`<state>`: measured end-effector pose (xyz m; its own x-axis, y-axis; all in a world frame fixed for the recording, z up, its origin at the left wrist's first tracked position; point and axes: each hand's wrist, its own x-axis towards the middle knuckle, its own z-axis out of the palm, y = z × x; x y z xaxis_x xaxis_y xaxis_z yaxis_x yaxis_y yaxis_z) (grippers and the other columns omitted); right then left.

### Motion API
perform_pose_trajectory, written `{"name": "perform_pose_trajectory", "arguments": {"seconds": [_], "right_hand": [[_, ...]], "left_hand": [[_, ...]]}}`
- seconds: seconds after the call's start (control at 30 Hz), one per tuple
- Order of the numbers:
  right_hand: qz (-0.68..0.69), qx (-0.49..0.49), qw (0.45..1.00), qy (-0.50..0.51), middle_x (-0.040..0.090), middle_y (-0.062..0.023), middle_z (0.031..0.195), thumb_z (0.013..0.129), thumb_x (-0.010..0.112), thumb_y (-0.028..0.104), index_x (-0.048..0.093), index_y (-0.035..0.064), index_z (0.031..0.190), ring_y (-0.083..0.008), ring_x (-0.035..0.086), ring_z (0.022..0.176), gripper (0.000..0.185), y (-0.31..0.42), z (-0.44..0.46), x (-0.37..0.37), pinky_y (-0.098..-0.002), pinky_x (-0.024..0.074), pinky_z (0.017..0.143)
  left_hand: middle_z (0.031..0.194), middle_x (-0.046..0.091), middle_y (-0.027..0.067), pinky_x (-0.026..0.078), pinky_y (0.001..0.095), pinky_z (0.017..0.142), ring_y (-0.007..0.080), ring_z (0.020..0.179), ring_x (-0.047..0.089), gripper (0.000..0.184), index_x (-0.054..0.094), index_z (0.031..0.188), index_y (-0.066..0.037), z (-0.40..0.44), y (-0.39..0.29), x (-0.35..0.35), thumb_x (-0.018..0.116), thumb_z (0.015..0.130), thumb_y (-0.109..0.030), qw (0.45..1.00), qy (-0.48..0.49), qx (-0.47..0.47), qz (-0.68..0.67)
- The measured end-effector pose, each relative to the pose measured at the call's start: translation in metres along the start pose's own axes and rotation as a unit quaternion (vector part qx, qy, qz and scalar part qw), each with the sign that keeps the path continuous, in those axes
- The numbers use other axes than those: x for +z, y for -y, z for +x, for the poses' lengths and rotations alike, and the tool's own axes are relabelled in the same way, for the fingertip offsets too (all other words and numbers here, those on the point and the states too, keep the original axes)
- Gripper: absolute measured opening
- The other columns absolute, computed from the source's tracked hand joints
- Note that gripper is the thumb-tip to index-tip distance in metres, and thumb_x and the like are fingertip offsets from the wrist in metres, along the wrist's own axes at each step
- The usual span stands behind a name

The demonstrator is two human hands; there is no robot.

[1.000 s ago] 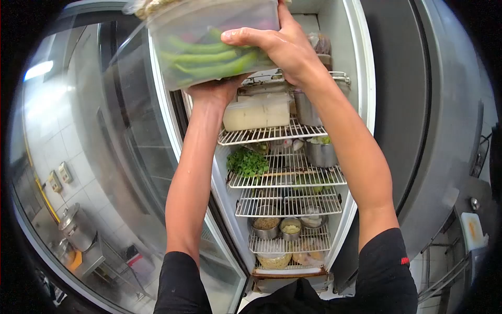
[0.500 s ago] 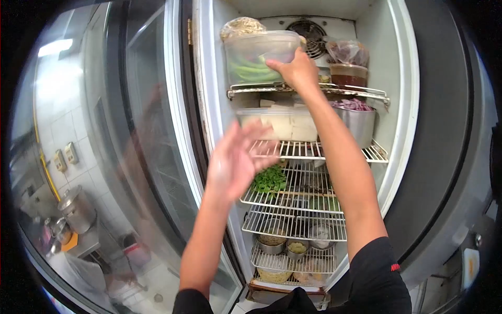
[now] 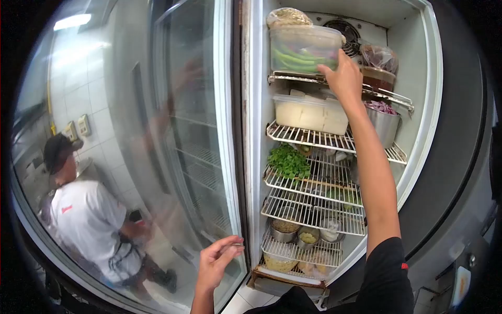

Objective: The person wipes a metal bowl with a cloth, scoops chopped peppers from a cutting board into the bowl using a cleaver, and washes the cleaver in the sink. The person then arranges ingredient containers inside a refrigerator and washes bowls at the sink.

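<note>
A clear plastic container with green peppers (image 3: 298, 55) sits on the top wire shelf of the fridge, a bag of pale food (image 3: 288, 17) on top of it. My right hand (image 3: 342, 78) rests against the container's right front corner, fingers apart, thumb on its front. Low by the edge of the glass door, my left hand (image 3: 218, 259) is away from the shelves, its fingers loosely bent and apart, with nothing seen in it. Below the peppers stands a container of white blocks (image 3: 310, 114).
Glass door (image 3: 193, 131) stands open at left; a person in a white shirt (image 3: 89, 220) is seen through it. Shelves hold a pot of chopped purple food (image 3: 381, 120), green herbs (image 3: 287, 161), small metal bowls (image 3: 308, 237) and a reddish-brown tub (image 3: 377, 78).
The pepper container went from both hands onto the top shelf. My left hand let go and dropped to the door's edge. The view shifted left, and a person appeared behind the glass.
</note>
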<state>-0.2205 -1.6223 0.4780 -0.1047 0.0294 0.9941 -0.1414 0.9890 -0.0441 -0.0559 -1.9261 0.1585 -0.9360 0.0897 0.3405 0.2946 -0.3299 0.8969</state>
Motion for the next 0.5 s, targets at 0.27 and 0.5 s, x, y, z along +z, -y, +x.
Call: {"name": "perform_pose_trajectory", "arguments": {"seconds": [0.27, 0.5], "right_hand": [[0.267, 0.061, 0.956, 0.107, 0.067, -0.0151, 0.090, 0.084, 0.057, 0.009, 0.064, 0.0015, 0.104, -0.0260, 0.065, 0.080, 0.023, 0.041, -0.217, -0.063, -0.0350, 0.0500, 0.071], [0.287, 0.322, 0.762, 0.483, 0.063, -0.0092, 0.070, 0.078, 0.060, 0.003, 0.060, 0.0020, 0.112, -0.0158, 0.058, 0.061, 0.034, 0.016, -0.399, -0.145, -0.0279, 0.0473, 0.064]], "left_hand": [[0.107, 0.058, 0.0164, 0.049, 0.0317, 0.081, 0.0226, 0.093, 0.059, 0.029, 0.053, 0.116, 0.004, -0.093, -0.076, -0.080, 0.048, 0.088, -0.004, 0.743, -0.396, 0.414, 0.345], [0.101, 0.056, 0.0163, 0.048, 0.0283, 0.060, 0.0171, 0.070, 0.056, 0.033, 0.055, 0.100, 0.003, -0.147, -0.170, -0.078, 0.046, 0.096, -0.029, 0.321, -0.499, 0.598, 0.539]]}}
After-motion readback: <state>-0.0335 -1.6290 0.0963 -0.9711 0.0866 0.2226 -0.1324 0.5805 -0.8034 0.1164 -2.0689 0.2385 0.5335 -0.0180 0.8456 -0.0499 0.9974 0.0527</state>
